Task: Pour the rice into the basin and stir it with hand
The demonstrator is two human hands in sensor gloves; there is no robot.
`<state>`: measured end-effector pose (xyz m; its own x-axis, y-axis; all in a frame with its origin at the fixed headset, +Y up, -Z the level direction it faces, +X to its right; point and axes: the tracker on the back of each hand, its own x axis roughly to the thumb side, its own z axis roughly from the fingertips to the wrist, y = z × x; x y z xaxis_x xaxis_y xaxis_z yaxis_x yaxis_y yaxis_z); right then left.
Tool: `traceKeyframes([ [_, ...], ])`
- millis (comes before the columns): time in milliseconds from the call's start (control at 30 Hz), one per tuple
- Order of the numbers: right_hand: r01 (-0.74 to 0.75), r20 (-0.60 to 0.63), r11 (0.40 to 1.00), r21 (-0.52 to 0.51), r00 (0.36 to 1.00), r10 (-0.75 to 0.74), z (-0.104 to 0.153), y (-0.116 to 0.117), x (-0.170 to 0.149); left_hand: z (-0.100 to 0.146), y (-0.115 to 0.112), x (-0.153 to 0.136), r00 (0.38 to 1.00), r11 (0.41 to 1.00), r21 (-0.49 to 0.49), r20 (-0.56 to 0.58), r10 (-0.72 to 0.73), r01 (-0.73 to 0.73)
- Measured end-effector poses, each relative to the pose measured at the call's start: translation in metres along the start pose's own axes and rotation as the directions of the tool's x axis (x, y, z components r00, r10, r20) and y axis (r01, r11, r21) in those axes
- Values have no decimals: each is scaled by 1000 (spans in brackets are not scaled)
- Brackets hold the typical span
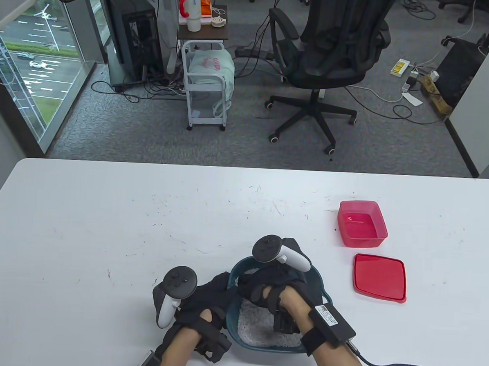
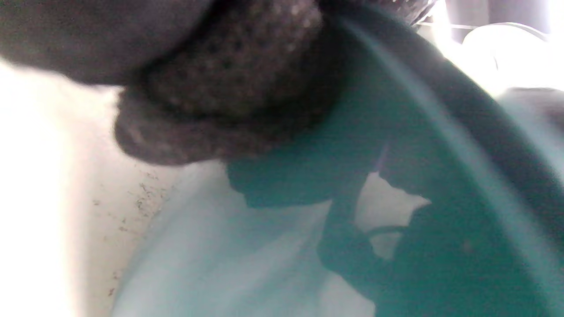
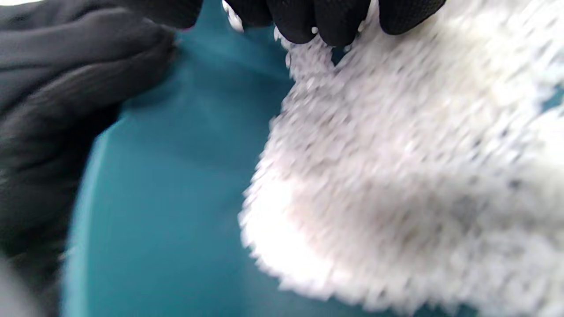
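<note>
Stirring step in progress. Teal basin [image 1: 233, 278] is sitting at the table's [image 1: 103, 224] near edge, rice [image 1: 257, 325] already lying inside it. Left hand [image 1: 205, 307] is gripping the basin's left rim, fingers curled over it. Right hand [image 1: 271, 290] is reaching down into the rice, fingertips [image 3: 326, 22] digging in, clamped on nothing I can see. To do it well: keeping the rim pinned, sweeping slowly and low so grains aren't jumping the wall. Farther right, red container [image 1: 362, 224] looking empty, red lid [image 1: 380, 277] lying just beside it
</note>
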<state>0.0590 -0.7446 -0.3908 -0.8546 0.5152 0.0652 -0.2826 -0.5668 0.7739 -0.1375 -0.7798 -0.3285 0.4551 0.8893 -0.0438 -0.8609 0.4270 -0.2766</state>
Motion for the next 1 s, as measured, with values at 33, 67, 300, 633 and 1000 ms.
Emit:
traceKeyframes([
  [33, -36, -20, 999, -26, 999, 36, 1, -2, 0, 0, 0, 0, 1000, 1000, 1, 1, 3, -3],
  [67, -73, -66, 996, -46, 995, 70, 2, -3, -1, 0, 0, -1, 1000, 1000, -1, -1, 8, -8],
  [300, -413, -360, 910, 37, 844, 397, 11, 0, -10, 0, 0, 0, 1000, 1000, 9, -3, 3, -2],
  [633, -463, -337, 853, 240, 785, 521, 14, 32, -9, 1, -1, 1, 1000, 1000, 22, -13, 6, -6],
  [1000, 22, 118, 949, 314, 991, -62, 0, 34, 3, 1, -2, 1, 1000, 1000, 20, -15, 5, -5],
])
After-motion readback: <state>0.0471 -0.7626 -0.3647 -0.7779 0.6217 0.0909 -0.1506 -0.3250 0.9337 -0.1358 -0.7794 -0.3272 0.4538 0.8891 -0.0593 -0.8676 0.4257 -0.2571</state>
